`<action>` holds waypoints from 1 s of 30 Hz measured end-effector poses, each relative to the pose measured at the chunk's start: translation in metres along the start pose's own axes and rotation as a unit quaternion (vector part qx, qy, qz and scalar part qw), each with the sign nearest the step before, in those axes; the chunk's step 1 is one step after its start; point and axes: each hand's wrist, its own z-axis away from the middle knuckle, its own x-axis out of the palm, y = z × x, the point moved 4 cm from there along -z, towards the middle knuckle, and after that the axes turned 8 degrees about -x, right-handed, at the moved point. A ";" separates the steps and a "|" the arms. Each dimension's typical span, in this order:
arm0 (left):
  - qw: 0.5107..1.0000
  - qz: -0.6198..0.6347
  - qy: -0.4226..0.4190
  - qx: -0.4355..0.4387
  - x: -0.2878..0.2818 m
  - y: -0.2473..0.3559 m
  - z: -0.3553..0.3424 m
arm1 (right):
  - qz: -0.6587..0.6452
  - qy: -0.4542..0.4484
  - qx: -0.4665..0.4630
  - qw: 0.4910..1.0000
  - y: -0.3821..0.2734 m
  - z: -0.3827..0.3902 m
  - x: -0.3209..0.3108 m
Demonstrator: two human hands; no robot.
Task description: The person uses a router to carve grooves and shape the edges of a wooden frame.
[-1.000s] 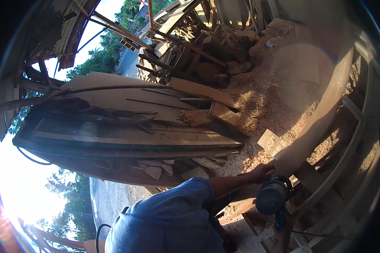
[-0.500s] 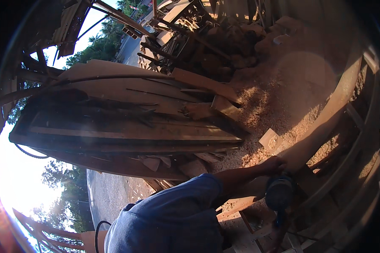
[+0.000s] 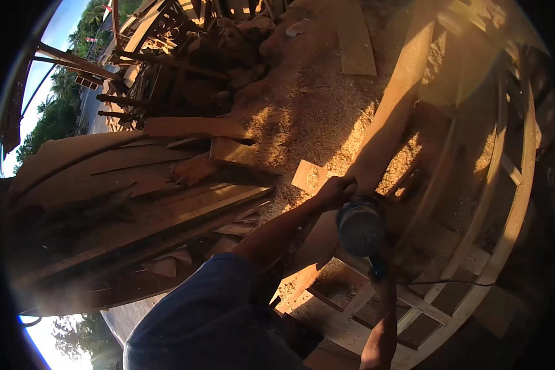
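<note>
A long curved wooden plank (image 3: 385, 132) runs from the upper right down beneath my hands. Over it is a corded power tool (image 3: 361, 228) with a dark, rounded body; its exact kind I cannot make out. My right hand (image 3: 383, 280) is closed around the tool's blue-tinted rear end, partly in shadow. My left hand (image 3: 337, 192) is closed at the plank's left edge, right by the front of the tool. Whether its fingers grip the plank or the tool is hidden. A thin dark cord (image 3: 447, 282) stretches to the right from near my right hand.
Curved wooden framework (image 3: 512, 231) with crosspieces spreads at the right. To the left lies a large boat-like wooden hull (image 3: 105, 185). Wood shavings (image 3: 271, 132) cover the ground, with a small square board (image 3: 310, 177) on them. Timber scraps (image 3: 166, 37) are piled at the back.
The whole view has swung to the right, so the hull and tool appear farther left. More of my right forearm and the framework now shows. Both hands stay by the tool.
</note>
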 end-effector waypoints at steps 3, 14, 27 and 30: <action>0.999 0.030 0.016 0.035 -0.015 0.018 -0.011 | 0.116 -0.043 -0.015 0.992 -0.007 -0.022 -0.006; 0.996 -0.002 0.013 0.090 -0.012 0.064 -0.129 | -0.055 0.052 0.089 0.993 -0.004 -0.113 -0.058; 0.922 0.321 -0.214 -0.031 -0.035 -0.018 -0.197 | -0.001 0.089 0.051 0.995 0.015 -0.130 -0.054; 0.910 0.308 -0.277 0.003 -0.038 0.008 -0.145 | -0.004 0.113 0.042 0.993 0.012 -0.095 -0.045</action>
